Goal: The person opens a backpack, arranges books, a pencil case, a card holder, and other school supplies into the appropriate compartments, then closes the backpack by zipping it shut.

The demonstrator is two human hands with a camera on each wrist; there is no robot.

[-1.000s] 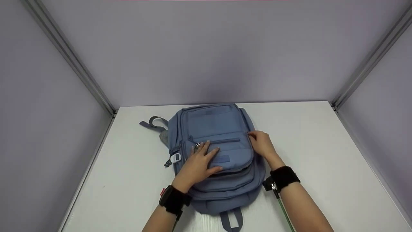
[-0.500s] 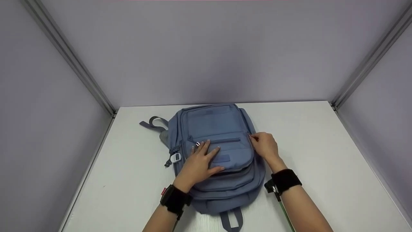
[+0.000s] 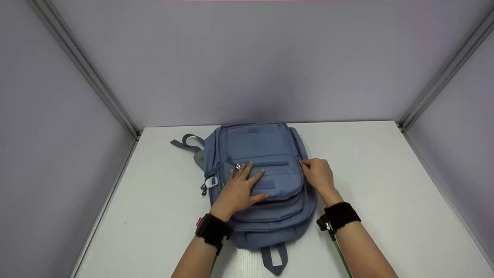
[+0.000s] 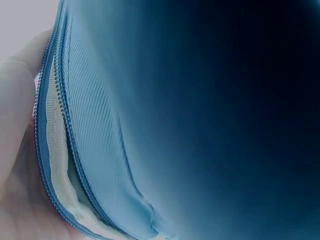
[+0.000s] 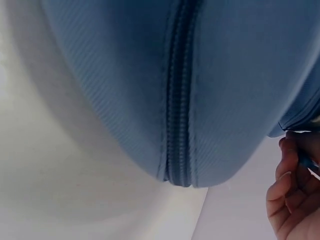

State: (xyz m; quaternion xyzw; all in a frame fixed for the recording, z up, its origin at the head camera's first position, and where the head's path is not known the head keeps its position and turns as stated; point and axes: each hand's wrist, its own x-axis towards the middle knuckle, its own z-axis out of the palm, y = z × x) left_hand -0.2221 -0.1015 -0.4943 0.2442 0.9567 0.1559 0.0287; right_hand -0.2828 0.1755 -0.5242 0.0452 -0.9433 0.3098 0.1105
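A blue backpack [image 3: 254, 143] lies front side up on the white table. My left hand [image 3: 237, 191] rests on its front pocket [image 3: 283, 179] with the fingers spread. At the pocket's right edge my right hand [image 3: 318, 175] pinches what looks like a small zipper pull, mostly covered by the fingers. The left wrist view shows parted zipper teeth [image 4: 40, 150] along the pocket, pale lining between them, and part of the left hand [image 4: 20, 175] behind. Curled fingers of the right hand [image 5: 295, 195] appear at the edge of the right wrist view, beyond a closed zipper [image 5: 180, 110].
A loose strap [image 3: 189, 142] sticks out at the backpack's upper left, and a white tag [image 3: 211, 182] hangs on its left side. The top loop [image 3: 274, 260] points toward me. Grey panels stand behind and beside the table [image 3: 386, 173].
The right hand has come slightly toward me along the pocket's right edge. The backpack has shifted a little away from me, with the left hand on it.
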